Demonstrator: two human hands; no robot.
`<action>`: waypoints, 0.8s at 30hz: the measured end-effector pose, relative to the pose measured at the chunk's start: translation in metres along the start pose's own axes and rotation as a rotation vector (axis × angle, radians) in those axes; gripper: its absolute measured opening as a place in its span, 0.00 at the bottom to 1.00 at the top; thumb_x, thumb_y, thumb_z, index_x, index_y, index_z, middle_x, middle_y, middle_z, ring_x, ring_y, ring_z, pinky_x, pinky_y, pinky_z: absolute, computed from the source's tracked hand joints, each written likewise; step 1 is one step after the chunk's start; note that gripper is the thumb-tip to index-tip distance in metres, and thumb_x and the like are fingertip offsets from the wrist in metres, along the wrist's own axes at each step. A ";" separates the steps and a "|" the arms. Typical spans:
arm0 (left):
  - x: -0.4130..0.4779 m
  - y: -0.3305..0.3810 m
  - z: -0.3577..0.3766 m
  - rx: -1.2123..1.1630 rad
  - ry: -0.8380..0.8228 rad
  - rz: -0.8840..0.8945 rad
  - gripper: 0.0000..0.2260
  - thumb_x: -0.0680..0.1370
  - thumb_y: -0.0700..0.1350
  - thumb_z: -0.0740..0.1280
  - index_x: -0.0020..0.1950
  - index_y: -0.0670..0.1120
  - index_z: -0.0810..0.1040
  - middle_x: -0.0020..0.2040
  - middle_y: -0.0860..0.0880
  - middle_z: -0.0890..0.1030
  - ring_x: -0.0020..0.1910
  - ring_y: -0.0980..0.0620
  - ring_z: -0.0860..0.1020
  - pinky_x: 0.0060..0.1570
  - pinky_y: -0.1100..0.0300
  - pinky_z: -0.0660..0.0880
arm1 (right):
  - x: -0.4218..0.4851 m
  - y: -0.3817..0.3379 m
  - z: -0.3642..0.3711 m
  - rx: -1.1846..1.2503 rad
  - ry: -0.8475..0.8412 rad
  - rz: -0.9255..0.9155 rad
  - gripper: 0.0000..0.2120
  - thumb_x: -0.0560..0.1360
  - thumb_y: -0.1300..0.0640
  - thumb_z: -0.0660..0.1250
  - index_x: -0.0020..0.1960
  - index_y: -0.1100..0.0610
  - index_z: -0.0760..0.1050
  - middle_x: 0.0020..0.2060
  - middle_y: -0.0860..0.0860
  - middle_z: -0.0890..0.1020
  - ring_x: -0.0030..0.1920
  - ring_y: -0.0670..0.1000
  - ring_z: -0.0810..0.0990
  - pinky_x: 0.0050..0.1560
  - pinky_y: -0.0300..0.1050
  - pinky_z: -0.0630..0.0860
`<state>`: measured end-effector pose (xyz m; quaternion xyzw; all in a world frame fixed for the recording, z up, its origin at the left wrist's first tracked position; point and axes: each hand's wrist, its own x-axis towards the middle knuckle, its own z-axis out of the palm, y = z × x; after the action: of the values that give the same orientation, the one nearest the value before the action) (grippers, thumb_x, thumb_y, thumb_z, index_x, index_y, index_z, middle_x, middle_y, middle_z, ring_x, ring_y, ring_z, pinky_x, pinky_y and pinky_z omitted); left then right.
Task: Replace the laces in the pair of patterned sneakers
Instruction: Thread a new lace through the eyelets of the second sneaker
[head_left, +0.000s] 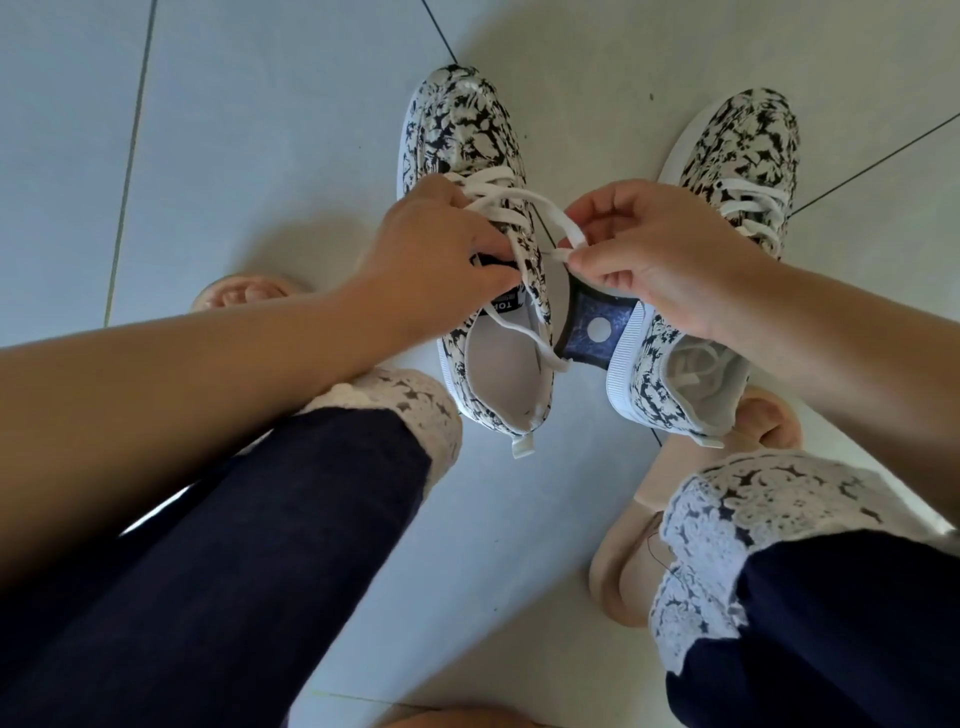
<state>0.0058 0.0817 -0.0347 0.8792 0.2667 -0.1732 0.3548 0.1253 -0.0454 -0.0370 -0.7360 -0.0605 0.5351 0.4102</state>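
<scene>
Both sneakers on the tile floor (260, 156), toes pointing away from the person. Left sneaker (470, 171) is under the hands. Left hand (431, 260) fingers are closed over the eyelet area by the tongue, w/ lace strands running under them; can't tell exactly what they grip. Right hand (649, 254) fingers pinch the white lace (540, 205) near its tip, just right of the shoe; lace arcs back to the upper eyelets. The other lace end (540, 358) hangs slack across the shoe opening, below the left fingers.

Right sneaker (727, 208), behind the right hand: white lace crossed over the front, loose lace sitting inside the opening, so not tied.

Est. progress: left shoe threaded most of the way, top eyelets + tying left. Right shoe looks laced but unfinished; can't tell if its laces are old or new.
</scene>
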 end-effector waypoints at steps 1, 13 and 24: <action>0.001 0.000 0.001 -0.013 0.004 -0.016 0.12 0.75 0.51 0.65 0.58 0.55 0.78 0.51 0.53 0.63 0.51 0.57 0.61 0.50 0.68 0.57 | 0.000 -0.001 0.000 0.031 0.007 0.017 0.15 0.70 0.75 0.65 0.46 0.57 0.75 0.40 0.53 0.81 0.43 0.47 0.81 0.48 0.40 0.78; 0.003 0.004 0.010 -0.188 0.084 -0.138 0.11 0.73 0.49 0.69 0.54 0.54 0.80 0.51 0.52 0.65 0.49 0.56 0.64 0.54 0.67 0.60 | -0.001 -0.004 0.004 0.005 -0.004 0.002 0.13 0.72 0.74 0.64 0.49 0.58 0.75 0.41 0.54 0.79 0.41 0.48 0.82 0.45 0.40 0.81; 0.004 0.005 0.013 -0.216 0.096 -0.165 0.10 0.73 0.49 0.69 0.54 0.54 0.81 0.51 0.52 0.65 0.48 0.55 0.64 0.50 0.68 0.60 | 0.003 -0.003 0.006 -0.100 0.035 -0.089 0.09 0.72 0.69 0.67 0.49 0.59 0.78 0.40 0.55 0.82 0.39 0.46 0.82 0.45 0.38 0.80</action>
<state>0.0105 0.0709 -0.0429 0.8182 0.3720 -0.1299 0.4188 0.1225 -0.0387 -0.0381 -0.7614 -0.1124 0.4997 0.3974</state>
